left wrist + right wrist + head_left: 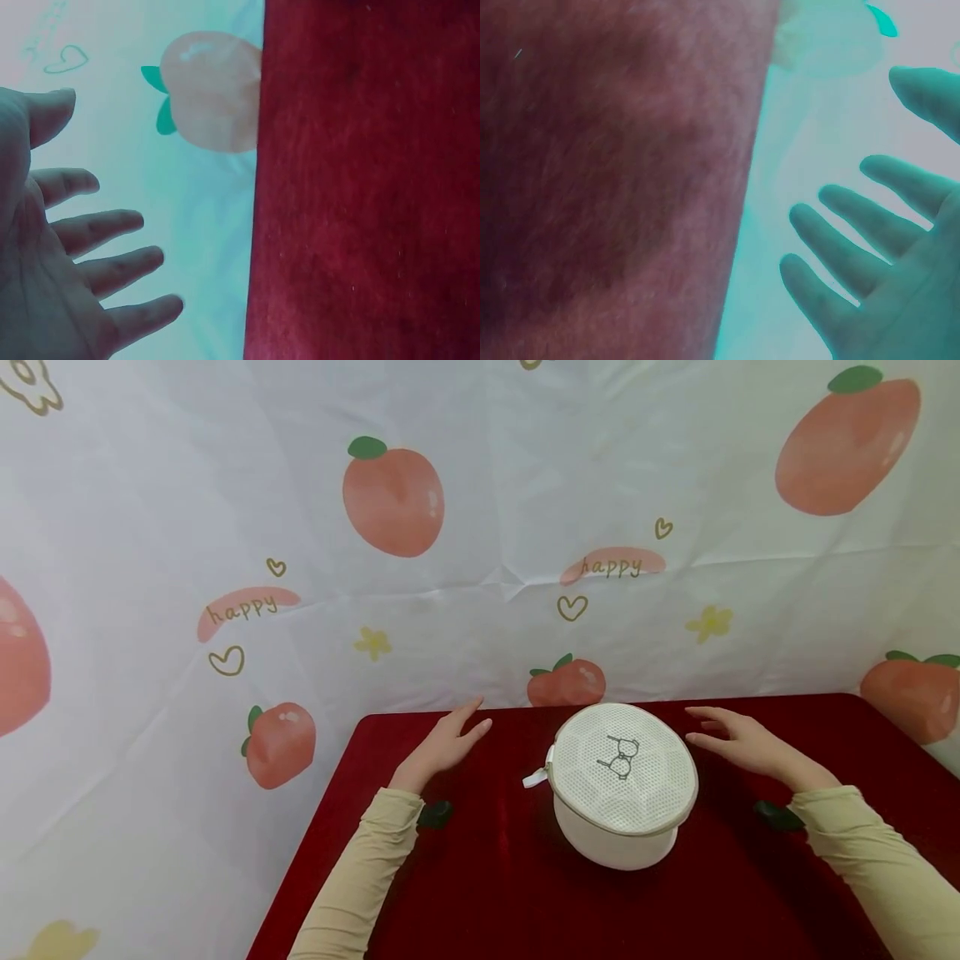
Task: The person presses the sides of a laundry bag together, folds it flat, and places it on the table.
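Note:
A round white mesh laundry bag with a bra drawing on its top stands on the dark red table, right of the middle in the head view. Its zip pull sticks out on the left side. My left hand is held to the left of the bag, apart from it, fingers spread and holding nothing. On the other side, my right hand hovers with its fingers stretched toward the bag, also without contact. Both wrist views show spread fingers, the left hand and the right hand; the bag appears in neither.
The red cloth-covered table reaches back to a white curtain printed with peaches and the word "happy". Dark wrist-camera pieces show beside both sleeves. The table's left edge runs diagonally below the left arm.

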### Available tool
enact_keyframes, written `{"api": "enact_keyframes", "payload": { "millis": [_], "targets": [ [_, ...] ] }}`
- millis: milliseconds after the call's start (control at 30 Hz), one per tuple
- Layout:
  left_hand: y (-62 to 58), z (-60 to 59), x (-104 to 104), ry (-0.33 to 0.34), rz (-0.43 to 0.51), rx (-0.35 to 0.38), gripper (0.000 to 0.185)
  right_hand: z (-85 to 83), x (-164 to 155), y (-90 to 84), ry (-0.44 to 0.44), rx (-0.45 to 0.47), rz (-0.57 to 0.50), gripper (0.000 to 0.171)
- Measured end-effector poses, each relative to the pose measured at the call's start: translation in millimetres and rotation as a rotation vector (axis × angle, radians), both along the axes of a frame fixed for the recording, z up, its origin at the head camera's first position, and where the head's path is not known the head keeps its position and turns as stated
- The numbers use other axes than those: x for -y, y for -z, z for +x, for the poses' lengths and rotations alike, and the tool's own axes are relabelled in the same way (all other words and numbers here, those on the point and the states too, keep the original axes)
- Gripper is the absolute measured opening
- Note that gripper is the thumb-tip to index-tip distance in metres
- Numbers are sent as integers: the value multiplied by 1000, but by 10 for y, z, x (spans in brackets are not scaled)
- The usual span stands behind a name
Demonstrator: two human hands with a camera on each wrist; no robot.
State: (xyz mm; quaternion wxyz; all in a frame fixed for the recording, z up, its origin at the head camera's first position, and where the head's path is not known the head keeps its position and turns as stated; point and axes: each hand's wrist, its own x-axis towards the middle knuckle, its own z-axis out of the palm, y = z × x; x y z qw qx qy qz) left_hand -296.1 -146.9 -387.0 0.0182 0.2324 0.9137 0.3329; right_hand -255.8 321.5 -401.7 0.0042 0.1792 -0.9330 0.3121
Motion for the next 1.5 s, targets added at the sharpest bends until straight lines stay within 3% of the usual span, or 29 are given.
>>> {"api": "enact_keyframes", "payload": {
  "millis": [333,667,933,1133,1500],
  "targets": [
    [-84,56,-17,1,306,141,51,88,33,-162,-13,79,-153,50],
    [-198,88,-44,111,620,391,47,166,20,-251,-52,197,-392,50],
    [-240,161,-133,181,724,548,46,218,4,-245,-117,195,-535,42],
    [-258,227,-220,202,771,631,45,251,12,-277,-176,252,-660,34],
    [-259,332,-379,199,869,732,50,339,58,-306,-448,375,-910,39]
  ]
}}
